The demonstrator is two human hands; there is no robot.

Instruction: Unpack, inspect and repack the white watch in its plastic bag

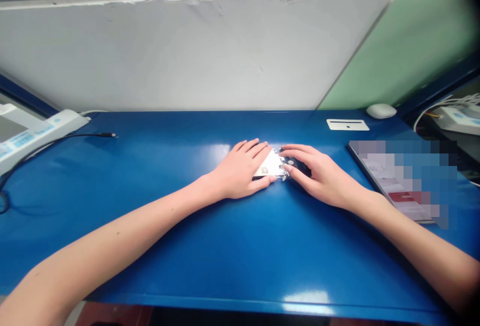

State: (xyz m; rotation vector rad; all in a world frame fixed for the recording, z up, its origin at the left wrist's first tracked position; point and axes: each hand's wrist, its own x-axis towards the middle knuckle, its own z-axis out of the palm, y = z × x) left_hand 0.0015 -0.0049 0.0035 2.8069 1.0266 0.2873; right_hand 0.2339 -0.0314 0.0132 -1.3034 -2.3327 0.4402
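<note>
A flat dark device in a shiny clear wrapper with a white label (270,168) lies on the blue table (210,246), near its middle. My left hand (243,170) rests flat over the wrapper's left part, fingers stretched out and thumb along its near edge. My right hand (314,175) lies flat on the dark right end of the device, fingers extended toward the left hand. The two hands nearly touch over the package. Most of the device is hidden under them.
A white power strip (35,135) with a black cable (56,142) sits at the far left. A white card (347,124) and a white rounded case (381,111) lie at the back right. A blurred-out sheet on a board (401,181) lies at the right.
</note>
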